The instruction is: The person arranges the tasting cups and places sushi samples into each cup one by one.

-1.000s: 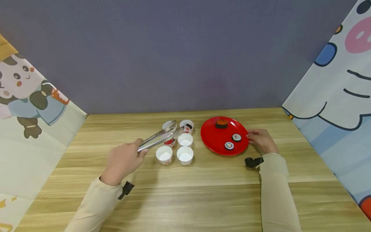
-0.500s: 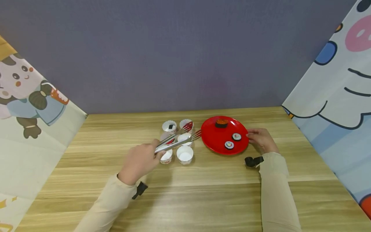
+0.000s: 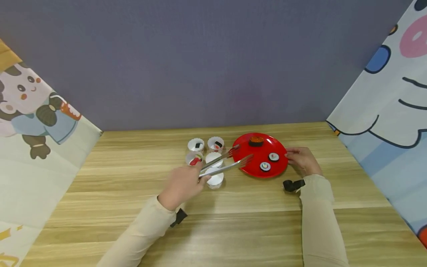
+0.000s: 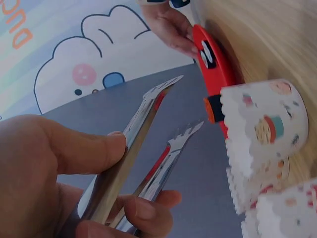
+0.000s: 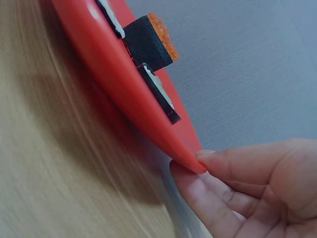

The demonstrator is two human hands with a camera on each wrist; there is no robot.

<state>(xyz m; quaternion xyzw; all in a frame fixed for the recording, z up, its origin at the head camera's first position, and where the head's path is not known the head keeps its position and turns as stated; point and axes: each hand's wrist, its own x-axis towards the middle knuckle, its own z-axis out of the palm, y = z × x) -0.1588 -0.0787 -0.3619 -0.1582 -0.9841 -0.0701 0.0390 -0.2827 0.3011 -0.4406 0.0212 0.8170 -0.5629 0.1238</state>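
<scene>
My left hand (image 3: 183,185) grips metal tongs (image 4: 133,134), whose fork-like tips are spread apart with nothing between them. In the head view those tips reach over the left side of a red plate (image 3: 247,148). With thumb and fingers, my right hand (image 5: 247,183) pinches the plate's right rim. On the plate lie a sushi piece topped with orange roe (image 3: 256,141) and two round sushi slices, a farther one (image 3: 274,157) and a nearer one (image 3: 265,166).
Left of the plate stand several white paper cups, partly hidden by the hand and tongs. A back left cup (image 3: 195,145), a back right cup (image 3: 215,144) and a middle left cup (image 3: 191,157) hold sushi pieces. A grey panel (image 3: 213,74) rises behind the wooden table (image 3: 126,155).
My left hand has moved right with the tongs, from above the cups until the tips reach over the plate. The right hand stays at the plate's rim.
</scene>
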